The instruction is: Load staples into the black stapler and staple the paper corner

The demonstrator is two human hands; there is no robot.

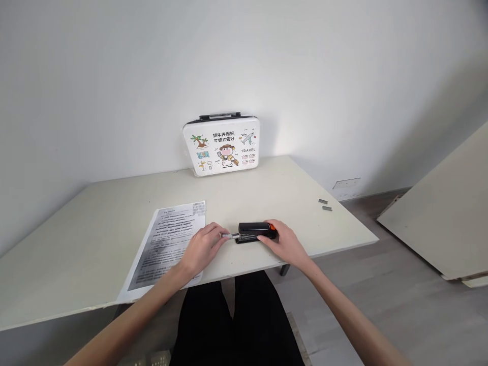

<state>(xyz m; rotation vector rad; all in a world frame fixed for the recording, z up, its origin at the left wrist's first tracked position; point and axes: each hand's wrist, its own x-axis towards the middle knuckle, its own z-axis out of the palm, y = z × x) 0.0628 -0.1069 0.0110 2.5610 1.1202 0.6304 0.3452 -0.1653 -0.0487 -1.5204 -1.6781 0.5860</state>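
Note:
A black stapler (pixel 253 228) with an orange part at its right end lies near the front edge of the table. My right hand (pixel 285 243) is closed around that right end, thumb in front and fingers behind. From the stapler's left end sticks out a narrow silvery staple tray (pixel 233 236). My left hand (pixel 205 246) pinches its outer tip between thumb and fingers, over the right edge of a printed sheet of paper (pixel 168 239). Whether any staples sit inside the stapler cannot be seen.
Two strips of staples (pixel 325 205) lie at the right of the pale table (pixel 114 203). A white cartoon-printed case (pixel 221 146) with a black handle stands upright against the wall. A pale panel (pixel 442 213) stands beyond the table's right side.

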